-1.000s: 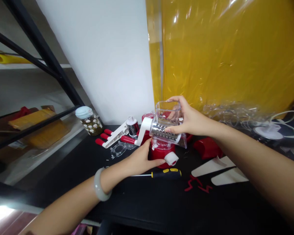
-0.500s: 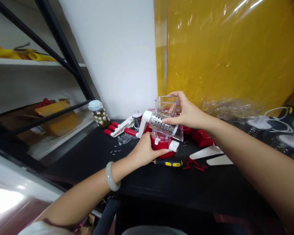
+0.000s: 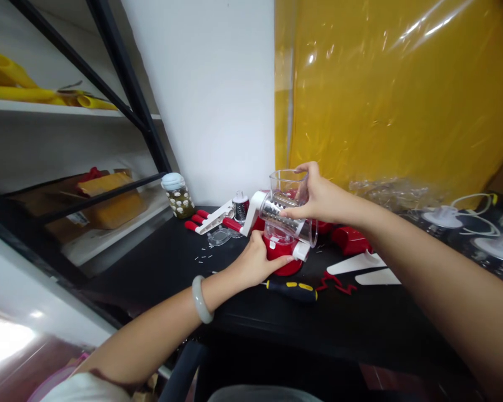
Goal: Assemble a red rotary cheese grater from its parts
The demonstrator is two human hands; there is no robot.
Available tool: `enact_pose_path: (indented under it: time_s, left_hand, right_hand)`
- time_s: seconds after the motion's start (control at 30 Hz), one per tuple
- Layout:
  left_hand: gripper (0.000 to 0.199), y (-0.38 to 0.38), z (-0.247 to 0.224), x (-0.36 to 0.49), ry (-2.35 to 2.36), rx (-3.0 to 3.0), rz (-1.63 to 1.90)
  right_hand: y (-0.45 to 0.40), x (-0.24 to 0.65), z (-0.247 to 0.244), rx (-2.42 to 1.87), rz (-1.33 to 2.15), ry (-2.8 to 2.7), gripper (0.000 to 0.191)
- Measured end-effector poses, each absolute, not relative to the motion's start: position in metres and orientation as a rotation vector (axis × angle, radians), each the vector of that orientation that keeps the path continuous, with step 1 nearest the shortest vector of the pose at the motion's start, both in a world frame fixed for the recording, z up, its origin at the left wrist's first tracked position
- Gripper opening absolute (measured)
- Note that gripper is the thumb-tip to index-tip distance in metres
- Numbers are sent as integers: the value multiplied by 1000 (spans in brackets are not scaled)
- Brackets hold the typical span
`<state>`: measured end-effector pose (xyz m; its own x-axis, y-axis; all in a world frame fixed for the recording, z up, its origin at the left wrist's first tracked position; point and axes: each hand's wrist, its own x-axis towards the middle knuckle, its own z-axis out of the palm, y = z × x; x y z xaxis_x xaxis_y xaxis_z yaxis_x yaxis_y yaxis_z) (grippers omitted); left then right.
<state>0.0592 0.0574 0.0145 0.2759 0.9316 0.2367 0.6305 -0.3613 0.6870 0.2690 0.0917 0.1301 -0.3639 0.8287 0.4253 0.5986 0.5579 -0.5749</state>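
Observation:
A rotary drum grater stands on the black table, its red base (image 3: 281, 254) gripped low at the left by my left hand (image 3: 254, 262). My left thumb reaches across the base's front toward a white knob (image 3: 302, 251). My right hand (image 3: 318, 195) is wrapped round the clear plastic housing (image 3: 287, 177) on top, thumb in front and fingers partly hidden behind. Inside the housing lies a perforated metal drum (image 3: 279, 215). A white crank (image 3: 254, 209) with a red handle sticks out at its left. Just in front of the base lies a black-and-yellow screwdriver (image 3: 293, 289).
Spare cranks (image 3: 212, 219), another drum (image 3: 240, 206) and small white pieces (image 3: 203, 258) lie left. White blades (image 3: 354, 262), red zigzag pieces (image 3: 339, 283) and red parts (image 3: 350, 240) lie right. A dotted jar (image 3: 178, 198) stands by the shelf (image 3: 104, 240).
The view has shifted slightly, moving the scene right. The screwdriver now lies a little farther from the base and more slanted. Both hands keep their hold on the grater.

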Motion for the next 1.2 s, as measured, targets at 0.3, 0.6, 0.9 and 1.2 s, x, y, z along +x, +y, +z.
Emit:
enact_pose_path:
  time_s: [0.3,0.6,0.9,1.2]
  left_hand:
    - [73,55,18,60,1324,2075,843]
    - [78,55,12,61,1193,2140,903]
    - [79,59,5,59,1151,2128,900]
    - [97,61,8,59,1106,2177,932]
  right_hand:
    - [99,277,129,-1064,517,-2125,99]
    - [121,290,134,-860,832,-2248,93]
    - [122,290,132,-881,787,-2217,98]
    - [112,283,127,-989,527,-2189,104]
